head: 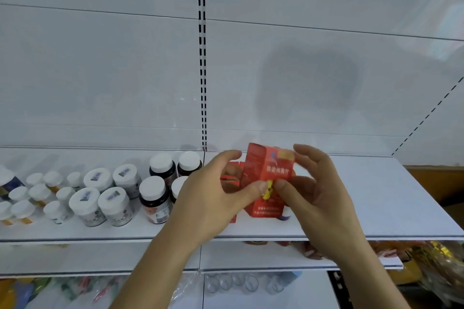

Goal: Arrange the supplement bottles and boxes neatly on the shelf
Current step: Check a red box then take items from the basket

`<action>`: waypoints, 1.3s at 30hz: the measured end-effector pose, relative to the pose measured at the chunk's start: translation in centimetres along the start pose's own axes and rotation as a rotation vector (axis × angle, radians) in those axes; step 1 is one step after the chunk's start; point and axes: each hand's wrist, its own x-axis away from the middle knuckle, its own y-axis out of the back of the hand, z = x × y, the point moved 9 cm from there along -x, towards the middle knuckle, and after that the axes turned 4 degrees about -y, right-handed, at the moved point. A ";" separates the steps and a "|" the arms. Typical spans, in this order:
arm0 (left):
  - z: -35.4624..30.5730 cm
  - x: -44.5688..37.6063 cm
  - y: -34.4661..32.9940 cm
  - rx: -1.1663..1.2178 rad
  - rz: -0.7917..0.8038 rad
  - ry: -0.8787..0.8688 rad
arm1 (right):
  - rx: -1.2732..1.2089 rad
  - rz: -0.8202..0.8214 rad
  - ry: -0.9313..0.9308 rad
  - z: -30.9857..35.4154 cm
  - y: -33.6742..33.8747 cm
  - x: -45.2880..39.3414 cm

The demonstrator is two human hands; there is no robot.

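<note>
Above the white shelf, at about 5 o'clock from the frame's centre, both thumbs press the front of a red supplement box, held tilted off the board. The left hand grips it from 9 o'clock, fingers curled behind; the right hand pinches it from 3 o'clock, its other fingers loosely bent. More red boxes stand just behind the left fingers. Toward 9 o'clock stand dark bottles with white caps, then white jars, then small white-capped bottles.
</note>
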 end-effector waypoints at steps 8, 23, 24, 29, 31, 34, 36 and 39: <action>0.3 0.1 -1.0 -0.072 0.115 -0.228 | 0.527 0.229 0.313 3.1 -0.3 -0.6; 7.1 1.1 -2.0 -0.463 0.118 -0.100 | 0.951 0.312 0.323 -2.5 -2.2 -4.1; 7.8 1.2 -2.1 -0.505 0.128 -0.072 | 0.951 0.327 0.278 -3.4 -2.5 -4.4; 11.6 1.5 -3.6 -0.670 0.167 -0.004 | 0.960 0.391 0.166 -7.3 -4.3 -5.2; 13.0 1.4 -4.4 -0.709 0.173 0.006 | 0.967 0.391 0.140 -8.5 -4.7 -5.4; 14.8 1.5 -5.6 -0.711 0.195 0.007 | 1.012 0.397 0.119 -10.1 -5.4 -5.5; 15.8 1.6 -6.1 -0.727 0.209 0.007 | 1.015 0.398 0.108 -10.6 -5.6 -5.4; 16.7 1.7 -6.1 -0.746 0.187 -0.012 | 1.002 0.387 0.097 -10.9 -5.6 -5.7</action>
